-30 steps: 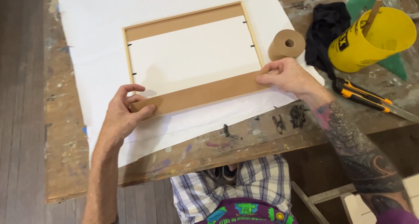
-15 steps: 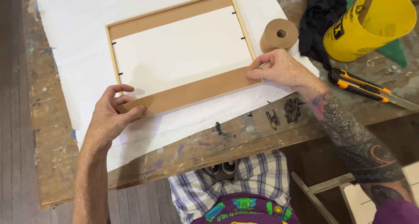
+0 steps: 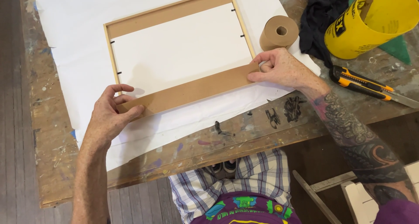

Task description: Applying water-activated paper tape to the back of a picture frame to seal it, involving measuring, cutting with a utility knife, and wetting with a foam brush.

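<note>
Head view, looking down on a paint-spattered worktop (image 3: pixel 244 136). Left hand (image 3: pixel 107 117) pressed on the left end of a brown tape strip (image 3: pixel 192 91), thumb and fingers pinching its corner. Right hand (image 3: pixel 281 69) flat on the strip's right end, fingertips pressing it down, grip closed on nothing. Strip laid along the near edge of a wooden frame (image 3: pixel 109 53), face down on white paper (image 3: pixel 78 45). Just beyond the right hand, a roll of brown tape (image 3: pixel 279 32). Farther right, a dark cloth (image 3: pixel 321 14), a yellow bucket (image 3: pixel 371 27) and a yellow-and-black utility knife (image 3: pixel 360 82).
</note>
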